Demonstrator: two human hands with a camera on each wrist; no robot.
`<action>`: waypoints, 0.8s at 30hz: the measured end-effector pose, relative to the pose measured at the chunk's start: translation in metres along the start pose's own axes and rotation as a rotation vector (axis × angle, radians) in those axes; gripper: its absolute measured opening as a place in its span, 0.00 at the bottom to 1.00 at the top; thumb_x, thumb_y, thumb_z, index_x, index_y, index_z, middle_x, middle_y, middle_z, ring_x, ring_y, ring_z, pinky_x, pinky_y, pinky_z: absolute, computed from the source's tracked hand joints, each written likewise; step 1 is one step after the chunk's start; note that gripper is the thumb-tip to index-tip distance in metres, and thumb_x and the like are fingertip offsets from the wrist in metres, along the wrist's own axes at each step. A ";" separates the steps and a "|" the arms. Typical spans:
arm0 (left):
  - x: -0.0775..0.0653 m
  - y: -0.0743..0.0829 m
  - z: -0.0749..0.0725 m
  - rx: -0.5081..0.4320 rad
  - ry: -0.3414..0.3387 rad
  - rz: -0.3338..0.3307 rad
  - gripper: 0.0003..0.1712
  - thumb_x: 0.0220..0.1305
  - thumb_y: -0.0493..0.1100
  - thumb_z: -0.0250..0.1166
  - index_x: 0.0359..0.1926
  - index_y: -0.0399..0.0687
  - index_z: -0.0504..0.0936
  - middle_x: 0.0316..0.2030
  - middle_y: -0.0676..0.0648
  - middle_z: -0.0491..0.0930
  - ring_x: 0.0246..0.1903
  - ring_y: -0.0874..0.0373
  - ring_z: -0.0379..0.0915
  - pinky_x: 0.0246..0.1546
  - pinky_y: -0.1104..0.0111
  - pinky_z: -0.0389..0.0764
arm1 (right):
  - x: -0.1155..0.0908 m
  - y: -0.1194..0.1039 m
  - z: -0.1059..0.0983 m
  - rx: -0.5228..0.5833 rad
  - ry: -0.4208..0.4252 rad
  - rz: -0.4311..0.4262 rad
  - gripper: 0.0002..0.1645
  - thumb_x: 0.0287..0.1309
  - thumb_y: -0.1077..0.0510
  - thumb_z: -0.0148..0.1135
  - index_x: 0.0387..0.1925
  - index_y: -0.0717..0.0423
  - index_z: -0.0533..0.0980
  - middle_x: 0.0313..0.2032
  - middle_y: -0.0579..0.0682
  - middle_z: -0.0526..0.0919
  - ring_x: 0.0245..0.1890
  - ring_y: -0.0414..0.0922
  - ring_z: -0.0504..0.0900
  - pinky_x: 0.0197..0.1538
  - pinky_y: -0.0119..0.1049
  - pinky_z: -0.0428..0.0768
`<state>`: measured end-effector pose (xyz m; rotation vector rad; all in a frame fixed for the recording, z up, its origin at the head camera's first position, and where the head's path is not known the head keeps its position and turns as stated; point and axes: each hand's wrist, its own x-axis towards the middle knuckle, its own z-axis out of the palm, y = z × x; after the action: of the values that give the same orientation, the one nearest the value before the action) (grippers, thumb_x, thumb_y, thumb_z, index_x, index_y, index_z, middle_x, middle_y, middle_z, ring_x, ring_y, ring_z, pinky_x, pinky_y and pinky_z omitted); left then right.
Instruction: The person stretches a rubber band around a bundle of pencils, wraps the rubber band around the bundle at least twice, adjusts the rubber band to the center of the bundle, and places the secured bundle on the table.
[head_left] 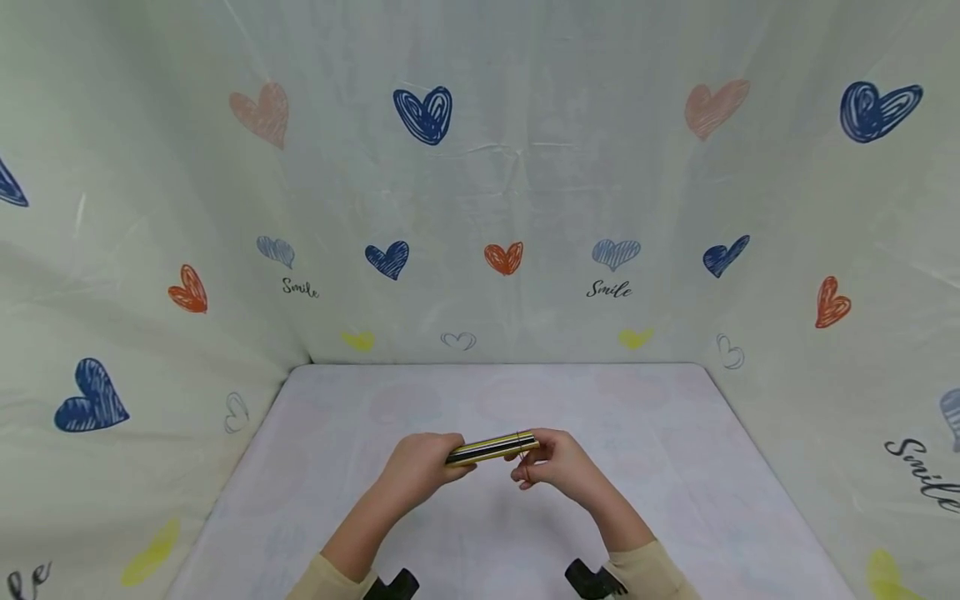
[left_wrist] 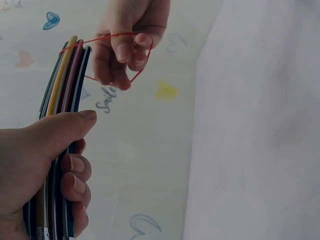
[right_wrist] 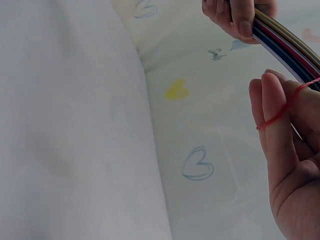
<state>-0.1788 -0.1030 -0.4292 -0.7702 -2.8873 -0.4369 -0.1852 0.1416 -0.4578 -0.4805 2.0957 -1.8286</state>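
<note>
My left hand [head_left: 423,468] grips a bundle of long pencils [head_left: 489,450], in yellow, dark red and dark shades, held above the table. In the left wrist view its thumb lies across the pencils and the fingers wrap round behind. A thin red rubber band [left_wrist: 111,35] runs from around the far end of the bundle to my right hand [head_left: 561,467]. There it loops over the curled fingers and is stretched out sideways. Seen from the right wrist, the band crosses the thumb and fingers [right_wrist: 276,125]. The bundle's far side is hidden.
Beneath both hands spreads a white-covered table [head_left: 360,400]. Pale curtains [head_left: 525,183] printed with hearts and "Smile" stand behind it and on both sides. Dark wrist cameras [head_left: 397,585] sit at the sleeve cuffs.
</note>
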 end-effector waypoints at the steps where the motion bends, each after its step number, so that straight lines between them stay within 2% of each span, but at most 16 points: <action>1: 0.000 -0.001 -0.001 -0.010 0.000 -0.008 0.14 0.56 0.51 0.73 0.25 0.54 0.76 0.15 0.62 0.66 0.16 0.66 0.59 0.20 0.71 0.64 | 0.000 0.000 0.000 0.003 -0.005 0.007 0.21 0.51 0.73 0.67 0.48 0.69 0.77 0.34 0.55 0.84 0.32 0.50 0.85 0.35 0.44 0.83; 4: 0.002 -0.003 -0.001 -0.037 -0.008 -0.036 0.14 0.55 0.50 0.73 0.25 0.53 0.77 0.15 0.61 0.67 0.17 0.65 0.59 0.21 0.70 0.65 | 0.000 0.000 0.002 0.009 -0.027 0.019 0.18 0.50 0.75 0.64 0.46 0.70 0.76 0.35 0.55 0.83 0.32 0.48 0.85 0.34 0.45 0.83; 6: 0.002 -0.005 -0.001 -0.058 -0.019 -0.053 0.14 0.55 0.50 0.74 0.25 0.52 0.77 0.15 0.61 0.67 0.17 0.65 0.60 0.21 0.70 0.65 | 0.000 -0.001 0.003 -0.003 -0.044 0.014 0.13 0.51 0.74 0.64 0.41 0.70 0.76 0.33 0.55 0.83 0.31 0.48 0.85 0.35 0.46 0.83; 8: 0.002 -0.006 -0.001 -0.077 -0.029 -0.066 0.14 0.55 0.49 0.74 0.25 0.52 0.76 0.15 0.60 0.67 0.17 0.65 0.60 0.21 0.70 0.66 | -0.001 -0.002 0.005 -0.032 -0.061 -0.012 0.09 0.51 0.73 0.66 0.35 0.68 0.76 0.31 0.54 0.82 0.30 0.47 0.85 0.35 0.47 0.83; 10: 0.003 -0.007 0.000 -0.100 -0.041 -0.082 0.14 0.56 0.49 0.73 0.24 0.52 0.76 0.16 0.60 0.67 0.18 0.64 0.60 0.21 0.70 0.66 | -0.003 -0.004 0.006 -0.073 -0.076 -0.063 0.09 0.51 0.70 0.70 0.30 0.65 0.75 0.30 0.53 0.82 0.29 0.46 0.84 0.34 0.45 0.83; 13: 0.004 -0.009 0.002 -0.132 -0.060 -0.108 0.14 0.56 0.49 0.73 0.24 0.51 0.76 0.16 0.59 0.67 0.18 0.64 0.60 0.22 0.69 0.66 | -0.005 -0.005 0.007 -0.121 -0.103 -0.181 0.10 0.50 0.68 0.72 0.28 0.62 0.76 0.30 0.52 0.81 0.29 0.43 0.83 0.33 0.43 0.83; 18: 0.008 -0.008 0.006 -0.191 -0.114 -0.150 0.14 0.57 0.50 0.72 0.25 0.51 0.78 0.16 0.58 0.69 0.18 0.64 0.62 0.22 0.69 0.67 | -0.006 -0.006 0.008 -0.173 -0.150 -0.432 0.08 0.49 0.70 0.72 0.31 0.60 0.80 0.32 0.53 0.83 0.31 0.39 0.82 0.32 0.38 0.83; 24: 0.009 -0.004 0.013 -0.278 -0.186 -0.182 0.13 0.57 0.50 0.73 0.26 0.50 0.79 0.15 0.57 0.71 0.17 0.63 0.65 0.20 0.69 0.69 | -0.009 -0.025 0.009 -0.243 -0.206 -0.700 0.12 0.42 0.76 0.73 0.31 0.62 0.83 0.31 0.56 0.86 0.32 0.45 0.83 0.34 0.38 0.82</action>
<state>-0.1895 -0.0986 -0.4405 -0.6127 -3.1255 -0.8447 -0.1720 0.1343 -0.4339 -1.5544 2.1668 -1.7267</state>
